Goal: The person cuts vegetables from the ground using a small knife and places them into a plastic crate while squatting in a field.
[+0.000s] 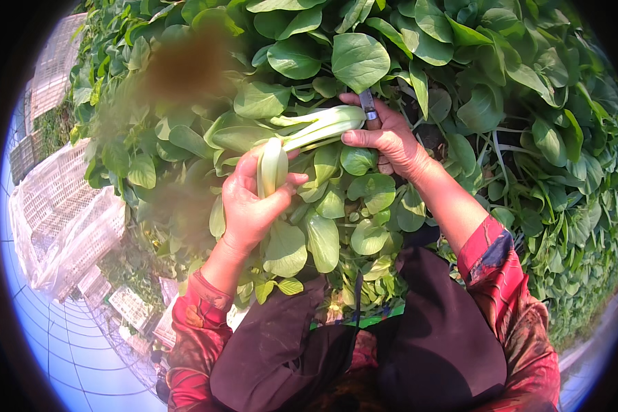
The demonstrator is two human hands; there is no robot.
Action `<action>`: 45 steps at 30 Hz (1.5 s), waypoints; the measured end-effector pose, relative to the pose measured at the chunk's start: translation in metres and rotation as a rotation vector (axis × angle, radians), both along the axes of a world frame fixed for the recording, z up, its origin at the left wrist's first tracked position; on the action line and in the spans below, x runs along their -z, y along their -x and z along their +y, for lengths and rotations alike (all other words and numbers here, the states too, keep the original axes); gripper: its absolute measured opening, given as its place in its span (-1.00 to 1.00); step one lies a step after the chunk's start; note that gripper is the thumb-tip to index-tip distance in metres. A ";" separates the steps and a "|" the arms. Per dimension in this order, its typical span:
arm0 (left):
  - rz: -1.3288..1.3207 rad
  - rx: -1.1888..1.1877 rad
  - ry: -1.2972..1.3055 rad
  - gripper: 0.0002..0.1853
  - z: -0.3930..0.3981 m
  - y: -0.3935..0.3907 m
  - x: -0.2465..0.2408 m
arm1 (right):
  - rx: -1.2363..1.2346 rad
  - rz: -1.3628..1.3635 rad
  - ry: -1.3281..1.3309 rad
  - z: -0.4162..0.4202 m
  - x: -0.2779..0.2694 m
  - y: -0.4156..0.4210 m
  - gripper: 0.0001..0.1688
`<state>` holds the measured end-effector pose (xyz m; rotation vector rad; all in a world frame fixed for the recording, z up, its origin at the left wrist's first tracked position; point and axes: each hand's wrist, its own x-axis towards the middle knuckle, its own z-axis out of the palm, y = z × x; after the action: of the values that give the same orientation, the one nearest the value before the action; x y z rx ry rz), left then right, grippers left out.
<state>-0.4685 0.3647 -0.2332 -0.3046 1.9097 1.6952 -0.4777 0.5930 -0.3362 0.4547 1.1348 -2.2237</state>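
My left hand (255, 193) is closed around a bok choy (273, 166) with pale, thick stalks. A second bok choy (324, 123) lies sideways between my hands, its leaves to the left. The cut-looking white base of that second plant rests at the thumb and fingers of my right hand (391, 136). My right hand also grips a small knife (373, 119) with a wooden handle, a metal collar and a short blade pointing away from me. A large leaf covers the blade's tip.
Dense leafy greens (541, 134) grow ahead and to the right. Clear plastic lines a white slatted crate (56, 206) at left. Smaller white crates (131, 308) stand behind it, and another crate (56, 62) is farther up. My dark-trousered knees (443, 314) are bent below my hands.
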 end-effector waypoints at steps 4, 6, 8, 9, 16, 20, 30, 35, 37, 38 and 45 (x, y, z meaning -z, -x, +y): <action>-0.159 0.091 -0.265 -0.26 0.008 -0.010 -0.028 | 0.149 -0.099 -0.064 0.026 -0.039 -0.027 -0.28; -0.136 0.181 -0.471 -0.19 0.008 -0.014 -0.048 | 0.163 -0.095 -0.153 0.048 -0.054 -0.045 -0.32; 0.036 0.239 -0.492 -0.17 0.020 -0.015 -0.066 | 0.128 -0.014 -0.232 0.072 -0.076 -0.062 -0.30; 0.159 0.294 -0.446 -0.13 0.027 -0.012 -0.069 | 0.092 0.013 -0.270 0.080 -0.089 -0.069 -0.30; -0.202 0.470 -0.388 -0.03 0.087 -0.040 -0.040 | -0.133 0.240 -0.107 0.064 -0.118 -0.095 -0.38; -0.429 0.283 -0.307 -0.05 0.082 -0.028 -0.016 | -0.149 0.088 -0.362 0.068 -0.107 -0.075 -0.49; -0.279 0.202 0.271 -0.24 0.010 -0.008 0.047 | -0.633 0.351 -0.952 0.023 -0.003 -0.058 -0.69; -0.231 0.361 0.507 -0.31 0.017 -0.016 0.037 | -0.706 0.283 -1.010 0.022 0.011 -0.058 -0.66; -0.243 0.351 0.517 -0.36 0.016 -0.018 0.039 | -0.751 0.296 -1.009 0.022 0.015 -0.053 -0.64; -0.262 0.334 0.472 -0.38 0.011 -0.017 0.041 | -0.773 0.303 -1.007 0.021 0.017 -0.049 -0.63; -0.348 0.185 0.219 -0.54 -0.001 -0.016 0.049 | -0.862 0.409 -0.954 0.028 0.043 -0.042 -0.64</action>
<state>-0.4525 0.3634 -0.2819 -0.4593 1.7992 1.2244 -0.4355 0.6213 -0.3797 -0.1604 2.0836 -0.9535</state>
